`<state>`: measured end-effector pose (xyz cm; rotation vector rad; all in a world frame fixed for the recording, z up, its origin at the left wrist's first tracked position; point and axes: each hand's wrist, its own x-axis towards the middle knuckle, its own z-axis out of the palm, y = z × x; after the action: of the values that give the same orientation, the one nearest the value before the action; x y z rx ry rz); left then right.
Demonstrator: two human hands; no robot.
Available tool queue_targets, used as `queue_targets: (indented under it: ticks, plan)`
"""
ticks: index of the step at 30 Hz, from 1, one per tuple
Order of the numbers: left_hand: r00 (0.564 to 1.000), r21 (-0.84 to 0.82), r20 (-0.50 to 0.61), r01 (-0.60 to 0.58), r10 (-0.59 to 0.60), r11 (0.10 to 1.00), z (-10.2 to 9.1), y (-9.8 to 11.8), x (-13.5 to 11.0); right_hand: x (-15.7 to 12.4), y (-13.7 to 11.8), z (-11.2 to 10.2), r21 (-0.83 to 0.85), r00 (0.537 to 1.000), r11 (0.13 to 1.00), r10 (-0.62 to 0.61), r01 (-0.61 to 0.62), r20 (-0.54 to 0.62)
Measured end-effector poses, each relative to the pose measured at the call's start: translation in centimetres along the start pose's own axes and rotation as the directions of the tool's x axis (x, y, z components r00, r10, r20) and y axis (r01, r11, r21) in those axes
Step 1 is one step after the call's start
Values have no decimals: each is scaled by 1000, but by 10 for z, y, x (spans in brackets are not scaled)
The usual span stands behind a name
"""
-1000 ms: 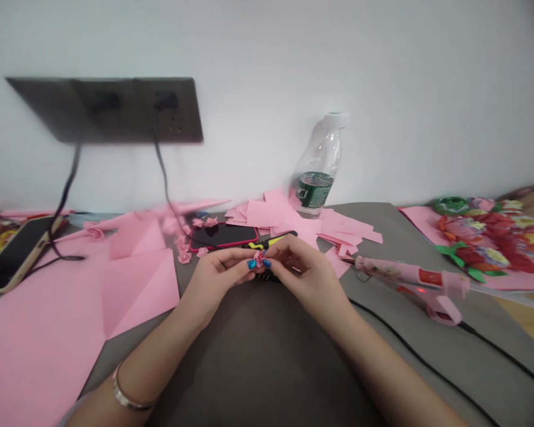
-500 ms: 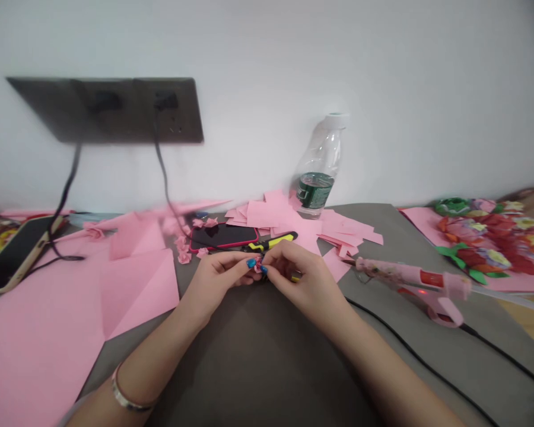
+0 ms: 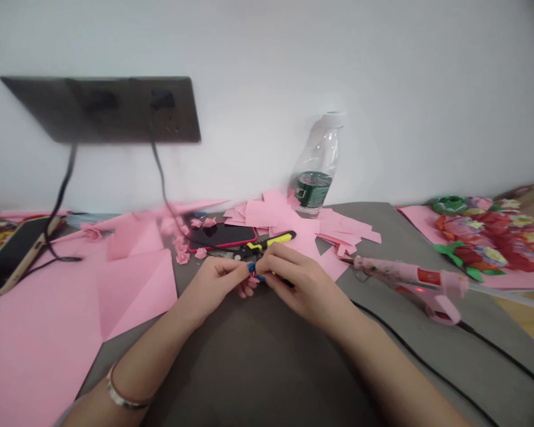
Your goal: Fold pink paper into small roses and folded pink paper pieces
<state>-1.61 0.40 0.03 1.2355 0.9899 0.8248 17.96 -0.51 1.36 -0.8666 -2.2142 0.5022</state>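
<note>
Left hand [image 3: 218, 283] and right hand [image 3: 303, 277] pinch, seemingly, a paper flower [image 3: 253, 277].

A dark socket panel [image 3: 104, 110] sits on the pale wall [image 3: 258, 77], a left cord [image 3: 63, 184] and a right cord [image 3: 159, 163] hanging from it. A pale-cased phone [image 3: 11, 255] lies far left, a red-edged phone [image 3: 225, 235] nearer the middle. A white-capped bottle [image 3: 314, 187] with a green label stands near the wall.

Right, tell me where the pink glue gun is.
The pink glue gun lies on the right of the head view, on the grey tabletop, between the right hand and the colourful flowers.
</note>
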Motion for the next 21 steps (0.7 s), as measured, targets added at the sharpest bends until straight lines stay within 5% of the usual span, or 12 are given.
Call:
queue_targets:
  ticks: [7, 13, 21]
  plan:
    - [1000, -163, -18, 10, -13, 987, 4, 1, 0, 1, -1, 2, 4, 991, 999, -42, 42, -125]
    - [996, -378, -32, 67, -86, 924, 6, 5, 0, 0, 6, 2, 104, 908, 980, 199, -173, -367]
    - [992, -526, -1, 106, -126, 844, 2, 4, 2, -2, 18, 25, -207, 981, 968, 108, -141, -161]
